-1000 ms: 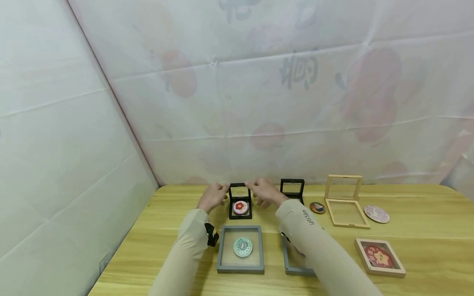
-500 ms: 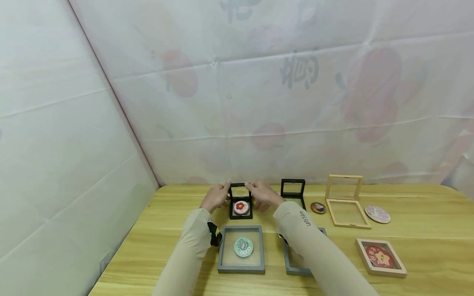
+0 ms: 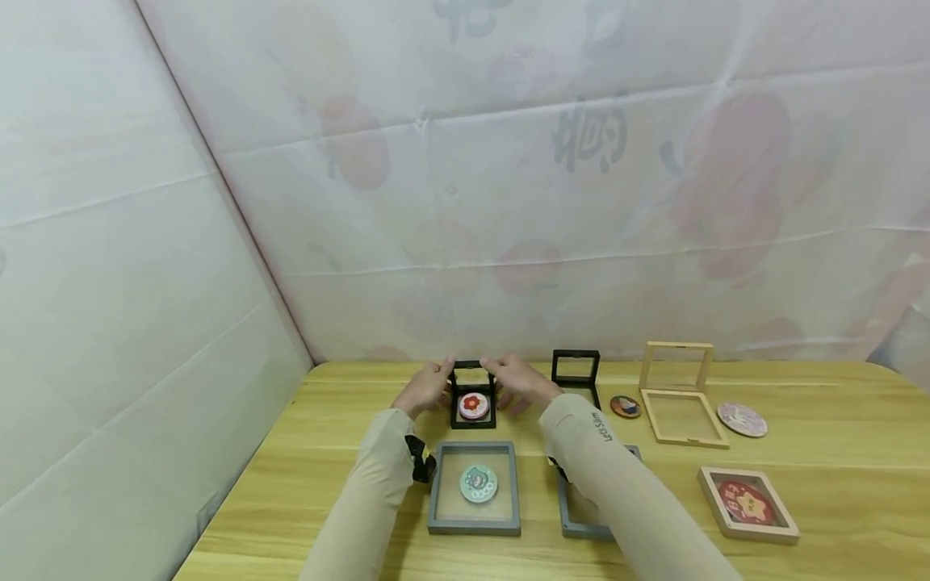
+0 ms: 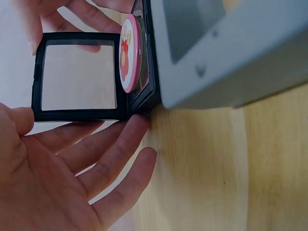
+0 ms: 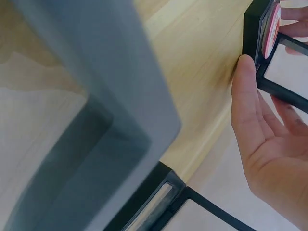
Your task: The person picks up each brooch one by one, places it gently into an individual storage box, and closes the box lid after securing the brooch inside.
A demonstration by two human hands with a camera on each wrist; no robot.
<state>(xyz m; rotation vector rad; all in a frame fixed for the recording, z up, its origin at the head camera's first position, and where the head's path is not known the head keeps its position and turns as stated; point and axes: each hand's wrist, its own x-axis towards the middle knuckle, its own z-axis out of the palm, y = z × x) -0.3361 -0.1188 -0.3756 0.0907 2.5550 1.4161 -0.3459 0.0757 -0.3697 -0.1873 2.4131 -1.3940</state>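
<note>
A small black display frame [image 3: 472, 425] stands hinged open near the back of the table, its lid upright. On its base lies a round pin badge [image 3: 474, 406] with a pink rim and a red flower. My left hand [image 3: 425, 387] holds the lid's left side, thumb at the top corner and fingers along the side edge. From the other side my right hand [image 3: 519, 381] grips the opposite top corner. In the left wrist view the lid [image 4: 77, 115] sits between both hands, roughly square to the base.
A grey frame [image 3: 474, 528] with a green badge [image 3: 478, 484] lies in front. Another grey frame [image 3: 581, 531] is partly under my right sleeve. Rightward are a second black frame [image 3: 576, 354], an open wooden frame [image 3: 690, 441], loose badges [image 3: 743, 420] and a closed frame [image 3: 759, 532].
My hands have closed in on the lid's top corners, the left one moving slightly right and the right one slightly left. The frame and badge look unmoved.
</note>
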